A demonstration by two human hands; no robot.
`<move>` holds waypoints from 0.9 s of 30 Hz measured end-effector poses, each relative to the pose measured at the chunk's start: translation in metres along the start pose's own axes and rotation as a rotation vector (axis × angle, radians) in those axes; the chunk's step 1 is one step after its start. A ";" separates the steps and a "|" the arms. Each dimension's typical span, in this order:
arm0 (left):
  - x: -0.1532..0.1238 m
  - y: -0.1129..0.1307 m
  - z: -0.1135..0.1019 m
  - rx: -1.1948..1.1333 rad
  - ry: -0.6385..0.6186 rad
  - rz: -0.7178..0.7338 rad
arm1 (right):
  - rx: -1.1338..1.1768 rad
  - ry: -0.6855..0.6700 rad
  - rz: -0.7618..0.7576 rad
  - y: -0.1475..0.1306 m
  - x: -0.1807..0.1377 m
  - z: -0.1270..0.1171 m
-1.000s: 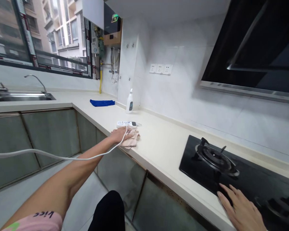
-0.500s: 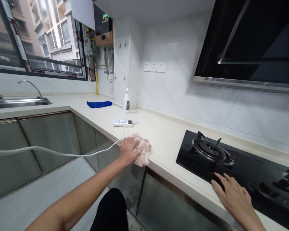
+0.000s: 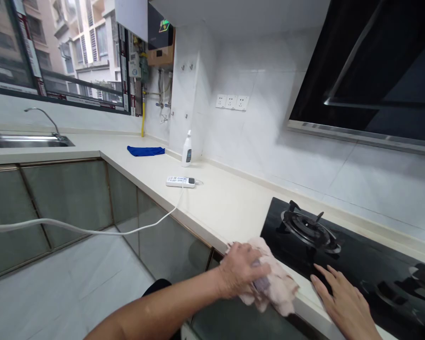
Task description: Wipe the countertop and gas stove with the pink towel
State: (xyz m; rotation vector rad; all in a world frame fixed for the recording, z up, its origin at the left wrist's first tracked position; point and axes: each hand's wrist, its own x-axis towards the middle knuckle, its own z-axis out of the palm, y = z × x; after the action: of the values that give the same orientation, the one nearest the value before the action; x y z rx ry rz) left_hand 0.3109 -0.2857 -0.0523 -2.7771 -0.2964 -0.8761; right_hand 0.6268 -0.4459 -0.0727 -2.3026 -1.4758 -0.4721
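Note:
My left hand [image 3: 242, 269] presses a crumpled pale pink cloth [image 3: 274, 283] onto the front edge of the cream countertop [image 3: 219, 208], just left of the black gas hob [image 3: 357, 264]. Part of the cloth hangs over the edge. My right hand [image 3: 343, 302] lies flat with fingers spread on the hob's glass, in front of the left burner [image 3: 310, 229].
A white power strip [image 3: 180, 181] lies on the counter, its cable trailing off left across the room. Behind it stand a white bottle [image 3: 186, 149] and a blue cloth [image 3: 146, 150]. A sink with tap [image 3: 38, 123] is far left; a range hood [image 3: 375, 80] hangs above the hob.
My left hand has slid the pink cloth along the counter's front edge from near the power strip to beside the hob. My right hand has stayed on the hob.

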 end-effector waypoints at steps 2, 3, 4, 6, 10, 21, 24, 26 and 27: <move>-0.022 -0.040 -0.011 0.011 -0.026 -0.083 | -0.006 0.011 0.008 -0.002 0.000 -0.001; -0.034 -0.062 -0.020 0.024 -0.036 -0.148 | -0.008 0.019 0.007 -0.003 -0.001 -0.001; -0.047 -0.084 -0.030 0.042 -0.040 -0.230 | -0.010 0.024 0.006 -0.004 -0.001 -0.002; -0.072 -0.130 -0.055 0.080 -0.067 -0.354 | -0.010 0.027 0.010 -0.008 -0.001 -0.004; -0.113 -0.210 -0.112 0.170 -0.114 -0.566 | -0.007 0.003 0.044 -0.016 0.000 -0.009; -0.114 -0.221 -0.137 0.341 -0.222 -0.614 | -0.028 0.001 0.070 -0.032 0.000 -0.019; -0.093 -0.178 -0.117 0.296 -0.200 -0.495 | -0.016 -0.005 0.071 -0.038 0.001 -0.027; -0.078 -0.147 -0.099 0.247 -0.144 -0.435 | -0.002 -0.004 0.064 -0.042 0.002 -0.033; -0.070 -0.131 -0.089 0.217 -0.108 -0.411 | 0.004 -0.001 0.060 -0.043 0.002 -0.035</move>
State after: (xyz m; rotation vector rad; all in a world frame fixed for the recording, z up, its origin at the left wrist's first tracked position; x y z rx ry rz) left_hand 0.1737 -0.1926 -0.0030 -2.6028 -0.9463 -0.7218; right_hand 0.5849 -0.4442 -0.0360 -2.3370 -1.4025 -0.4510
